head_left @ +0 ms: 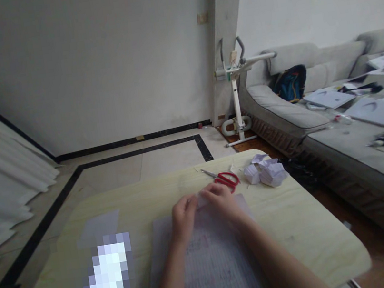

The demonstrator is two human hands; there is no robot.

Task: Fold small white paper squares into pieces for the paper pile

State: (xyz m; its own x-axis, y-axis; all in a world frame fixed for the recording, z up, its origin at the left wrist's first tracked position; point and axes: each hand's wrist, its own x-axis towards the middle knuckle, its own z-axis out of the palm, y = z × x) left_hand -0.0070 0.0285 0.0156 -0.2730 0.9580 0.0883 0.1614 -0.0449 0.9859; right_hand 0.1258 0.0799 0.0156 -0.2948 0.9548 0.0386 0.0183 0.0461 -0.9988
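My left hand (184, 216) and my right hand (221, 199) meet over the far edge of a large printed sheet (213, 261) on the table. Between their fingertips is a small piece of white paper (201, 201), pinched from both sides. Its exact shape is partly hidden by the fingers. Just beyond my right hand lie red-handled scissors (226, 179), their blades pointing to the far left. To the right of them sits a heap of crumpled white paper (266, 171).
The pale wooden table (319, 226) has rounded corners. At its left lie a white paper piece (98, 228) and a bright pixelated area. A grey sofa (292, 114) with a backpack (291, 83) stands to the right, near white exercise equipment (237, 103). A white curtain (3, 182) hangs left.
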